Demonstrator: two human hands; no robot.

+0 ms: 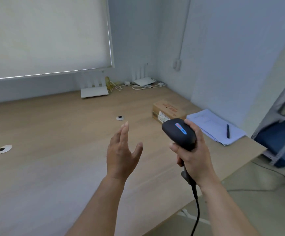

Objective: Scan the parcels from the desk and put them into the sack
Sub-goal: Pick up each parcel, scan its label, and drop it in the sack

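A small brown cardboard parcel point(168, 110) with a white label on its near side lies on the wooden desk point(53, 167), far right of centre. My right hand point(193, 155) grips the handle of a black corded barcode scanner point(179, 132), whose head points toward the parcel from just in front of it. My left hand point(121, 150) hovers above the desk with straight fingers and holds nothing, to the left of the scanner. No sack is in view.
A stack of white papers point(215, 126) with a black pen point(228, 131) lies at the desk's right edge. Two white routers point(94, 91) point(143, 80) and cables stand at the back wall. Two cable grommets point(4, 149) point(120, 118) sit in the desktop. A metal shelf point(281, 142) stands right.
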